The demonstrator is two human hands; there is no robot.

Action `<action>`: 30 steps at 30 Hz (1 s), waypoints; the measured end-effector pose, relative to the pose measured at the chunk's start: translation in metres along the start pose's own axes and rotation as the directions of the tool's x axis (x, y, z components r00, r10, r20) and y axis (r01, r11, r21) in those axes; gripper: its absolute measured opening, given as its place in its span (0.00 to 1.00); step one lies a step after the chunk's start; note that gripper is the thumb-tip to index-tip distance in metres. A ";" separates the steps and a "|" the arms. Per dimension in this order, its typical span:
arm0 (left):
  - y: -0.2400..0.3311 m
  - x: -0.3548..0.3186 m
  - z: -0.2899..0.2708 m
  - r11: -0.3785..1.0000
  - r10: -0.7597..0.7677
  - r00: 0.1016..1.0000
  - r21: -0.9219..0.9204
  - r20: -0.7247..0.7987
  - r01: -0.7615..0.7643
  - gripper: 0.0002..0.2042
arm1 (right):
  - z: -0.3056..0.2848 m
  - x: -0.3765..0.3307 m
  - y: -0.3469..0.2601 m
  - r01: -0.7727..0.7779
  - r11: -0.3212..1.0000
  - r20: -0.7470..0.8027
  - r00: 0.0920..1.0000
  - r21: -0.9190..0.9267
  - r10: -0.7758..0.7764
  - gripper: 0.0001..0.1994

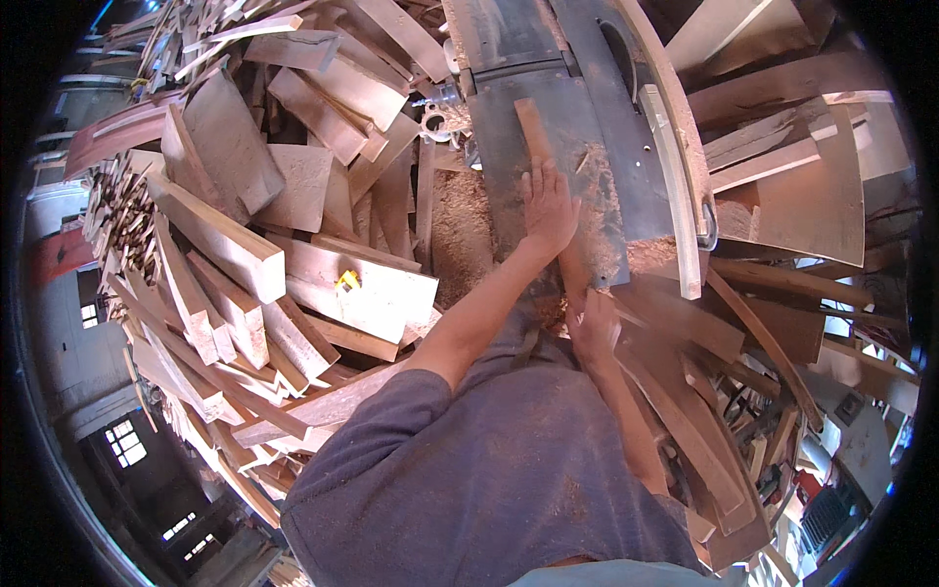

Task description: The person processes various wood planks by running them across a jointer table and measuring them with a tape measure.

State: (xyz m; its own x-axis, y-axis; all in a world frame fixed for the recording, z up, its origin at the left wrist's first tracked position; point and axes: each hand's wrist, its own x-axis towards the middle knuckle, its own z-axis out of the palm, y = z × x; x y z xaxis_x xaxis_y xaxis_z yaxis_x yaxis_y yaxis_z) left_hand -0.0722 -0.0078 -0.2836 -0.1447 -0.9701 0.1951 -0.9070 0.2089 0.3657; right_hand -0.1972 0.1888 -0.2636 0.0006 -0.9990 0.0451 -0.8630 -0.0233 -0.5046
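Observation:
A narrow wooden strip (531,125) lies lengthwise on the dark metal bed of a jointer-like woodworking machine (501,127). My left hand (550,207) rests on top of the strip, palm down, with its fingers stretched forward. Nearer my body, my right hand (594,323) is closed around the strip's near end, beside the edge of the bed. Part of the strip between my hands shows; the rest is hidden under them. Wood shavings (599,186) cover the bed to the right of my left hand.
Boards and offcuts (230,147) are heaped on the left. A small yellow object (347,282) sits on a pale board (381,303). A long light batten (670,186) lies along the machine's right side. More boards (782,176) crowd the right. Sawdust (460,215) lies left of the bed.

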 end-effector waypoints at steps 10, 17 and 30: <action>-0.026 0.033 0.024 0.999 -0.031 0.997 -0.032 0.064 0.033 0.31 | -0.001 0.028 -0.012 0.061 0.998 0.044 0.997 0.005 -0.061 0.30; -0.037 0.070 0.023 0.999 -0.020 0.995 -0.032 0.098 0.024 0.32 | 0.031 0.054 -0.006 0.065 0.996 0.026 0.998 -0.057 -0.064 0.27; -0.062 0.134 0.025 0.993 -0.012 0.998 -0.116 0.063 0.020 0.29 | 0.053 0.125 -0.017 0.097 0.994 -0.088 0.992 0.046 -0.092 0.27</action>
State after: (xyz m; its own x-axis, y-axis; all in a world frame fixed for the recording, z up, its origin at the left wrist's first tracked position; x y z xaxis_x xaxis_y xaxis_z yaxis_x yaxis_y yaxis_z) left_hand -0.0452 -0.1535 -0.3024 -0.1582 -0.9785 0.1325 -0.8574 0.2026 0.4730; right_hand -0.1554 0.0618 -0.2949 0.0359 -0.9853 0.1668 -0.8347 -0.1214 -0.5371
